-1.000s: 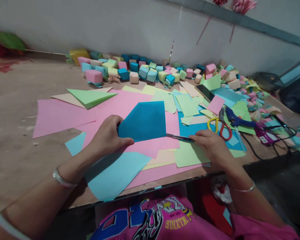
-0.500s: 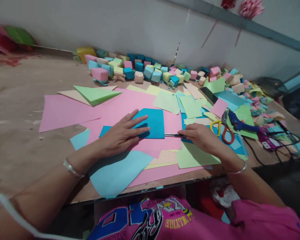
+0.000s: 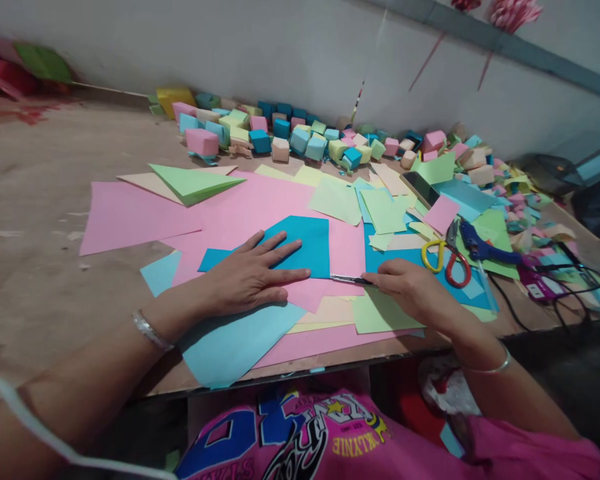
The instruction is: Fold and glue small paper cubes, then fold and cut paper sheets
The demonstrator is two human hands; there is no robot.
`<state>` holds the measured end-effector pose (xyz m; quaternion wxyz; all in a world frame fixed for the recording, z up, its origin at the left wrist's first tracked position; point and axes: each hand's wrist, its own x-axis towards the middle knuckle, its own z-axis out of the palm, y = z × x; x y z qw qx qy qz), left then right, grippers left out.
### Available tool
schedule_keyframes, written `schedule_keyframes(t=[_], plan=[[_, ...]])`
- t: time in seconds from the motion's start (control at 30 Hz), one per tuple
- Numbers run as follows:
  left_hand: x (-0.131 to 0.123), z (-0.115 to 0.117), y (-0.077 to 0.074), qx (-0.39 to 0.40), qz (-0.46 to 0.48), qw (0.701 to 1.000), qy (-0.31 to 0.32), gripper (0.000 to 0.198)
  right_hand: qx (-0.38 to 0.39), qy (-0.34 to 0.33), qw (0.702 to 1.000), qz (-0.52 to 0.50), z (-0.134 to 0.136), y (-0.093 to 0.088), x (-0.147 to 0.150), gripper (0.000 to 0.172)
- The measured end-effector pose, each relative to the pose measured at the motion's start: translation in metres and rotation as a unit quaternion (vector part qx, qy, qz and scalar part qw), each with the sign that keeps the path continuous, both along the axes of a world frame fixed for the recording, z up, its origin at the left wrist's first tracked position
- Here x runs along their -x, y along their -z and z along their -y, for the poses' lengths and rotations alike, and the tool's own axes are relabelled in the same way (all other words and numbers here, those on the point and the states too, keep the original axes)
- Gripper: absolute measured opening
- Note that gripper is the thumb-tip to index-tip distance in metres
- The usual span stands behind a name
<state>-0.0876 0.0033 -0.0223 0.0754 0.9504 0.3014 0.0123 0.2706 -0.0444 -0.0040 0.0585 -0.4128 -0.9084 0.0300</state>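
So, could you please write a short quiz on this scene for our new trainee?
1. True or false: the left hand lies palm down with spread fingers over the dark blue paper.
2. What is the right hand holding?
3. Fill in the blank: one handle loop of the scissors is yellow, the other is ____.

Key: 1. True. 2. A slim metal tool. 3. Red.

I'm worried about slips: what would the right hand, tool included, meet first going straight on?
Likely the dark blue folded paper: the thin tool in the right hand points at its near right corner, though depth is unclear.
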Motion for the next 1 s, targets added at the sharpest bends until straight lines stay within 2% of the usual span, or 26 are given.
schedule_keyframes(t=[0.17,0.33,0.6,1.0], plan=[[0.000,-0.001,0.001,-0.004,0.001,1.000,0.003,0.055,0.001,0.010,1.000,0.015,0.007,0.002,-0.001,0.046],[0.000,-0.001,0.003,0.003,-0.001,1.000,0.003,0.056,0.021,0.025,0.999,0.029,0.016,-0.003,-0.007,0.044],[-0.002,0.001,0.004,0.001,0.011,1.000,-0.001,0.050,-0.043,0.014,0.997,0.066,0.012,-0.011,0.008,0.042],[-0.003,0.003,0.001,0.012,0.020,1.000,-0.014,0.049,-0.023,0.015,0.998,0.052,0.021,0.000,0.011,0.045]])
